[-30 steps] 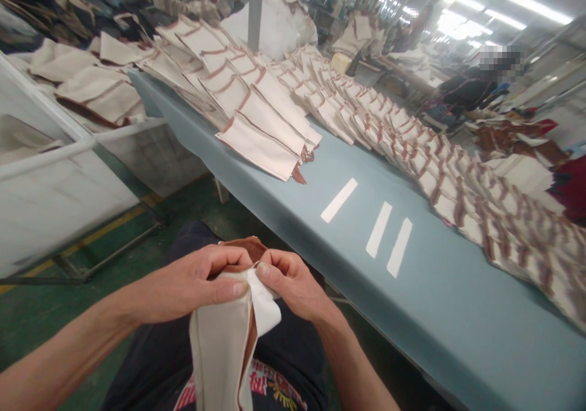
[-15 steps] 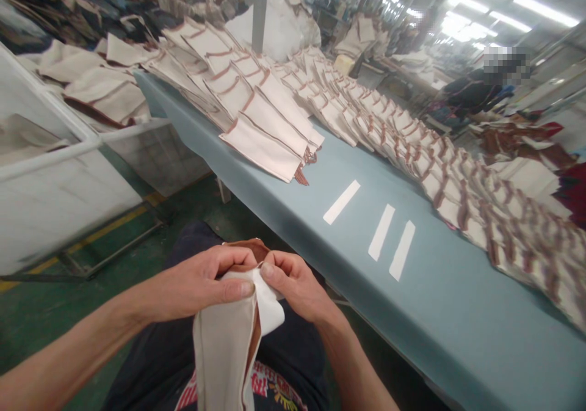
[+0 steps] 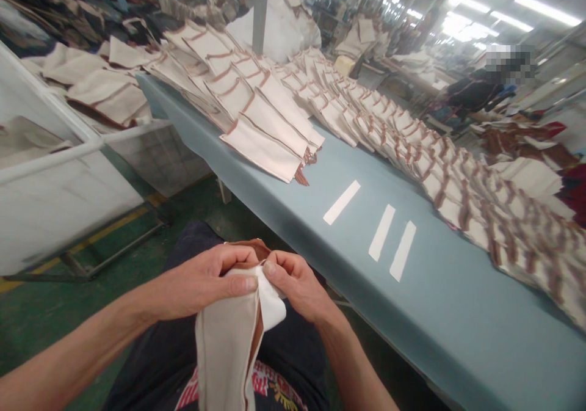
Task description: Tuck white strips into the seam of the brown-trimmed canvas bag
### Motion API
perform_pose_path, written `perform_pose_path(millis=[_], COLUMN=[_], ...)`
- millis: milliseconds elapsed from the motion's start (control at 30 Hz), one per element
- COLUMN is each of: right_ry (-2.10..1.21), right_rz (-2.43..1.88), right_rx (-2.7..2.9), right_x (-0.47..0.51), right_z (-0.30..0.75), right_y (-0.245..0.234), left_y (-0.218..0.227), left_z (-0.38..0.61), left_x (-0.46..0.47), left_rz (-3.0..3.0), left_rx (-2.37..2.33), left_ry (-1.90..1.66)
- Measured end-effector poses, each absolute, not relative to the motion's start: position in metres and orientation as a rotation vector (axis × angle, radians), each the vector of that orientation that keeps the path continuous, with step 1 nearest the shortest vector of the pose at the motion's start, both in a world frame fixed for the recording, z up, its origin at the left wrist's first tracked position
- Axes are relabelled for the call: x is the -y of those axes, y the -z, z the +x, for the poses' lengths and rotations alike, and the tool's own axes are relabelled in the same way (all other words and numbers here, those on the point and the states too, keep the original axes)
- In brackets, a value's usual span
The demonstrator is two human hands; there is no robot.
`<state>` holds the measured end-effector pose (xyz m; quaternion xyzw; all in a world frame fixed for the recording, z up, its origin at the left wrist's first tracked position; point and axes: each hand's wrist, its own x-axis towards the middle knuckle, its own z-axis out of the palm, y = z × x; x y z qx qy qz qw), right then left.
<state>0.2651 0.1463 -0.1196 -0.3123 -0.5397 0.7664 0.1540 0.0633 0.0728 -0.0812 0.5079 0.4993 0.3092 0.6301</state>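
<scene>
The left hand (image 3: pixel 206 280) and right hand (image 3: pixel 293 286) are both closed in a pinch on the top edge of a cream canvas piece (image 3: pixel 226 344), held just above the person's lap. Thumbs and fingers grip the opening from either side, with a white inner flap (image 3: pixel 272 304) folded out by the right thumb and a brown lining (image 3: pixel 249 249) showing behind it. The rest of the piece hangs down in front of a dark printed shirt (image 3: pixel 279 392).

This piece looks only partly turned or folded at its mouth. Beyond the hands, three white strips (image 3: pixel 381 232) lie apart on the blue-grey bench (image 3: pixel 439 313). Farther on, a long overlapping row of brown-edged canvas pieces (image 3: pixel 458 197) and a fanned stack (image 3: pixel 260 148) cover the far side, though which of them are finished cannot be told. A white bin (image 3: pixel 59 209) stands left of the bench, and a co-worker (image 3: pixel 471 93) stands well off to the right.
</scene>
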Motion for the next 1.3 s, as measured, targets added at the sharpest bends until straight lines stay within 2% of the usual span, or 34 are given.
perform_pose_path(millis=[600,1300], right_ry=[-2.210,-2.174], right_rz=[-0.865,-0.838], right_rx=[1.533,1.545], right_x=[-0.1463,-0.1422], right_z=[0.2691,0.2711], right_y=[0.1257,0.1234], left_y=[0.0824,0.0835], left_z=[0.0627,0.0702], left_x=[-0.0768,-0.0713], left_rz=[1.079,1.103], left_rx=[-1.127,-1.068], left_ry=[-0.626,-0.735])
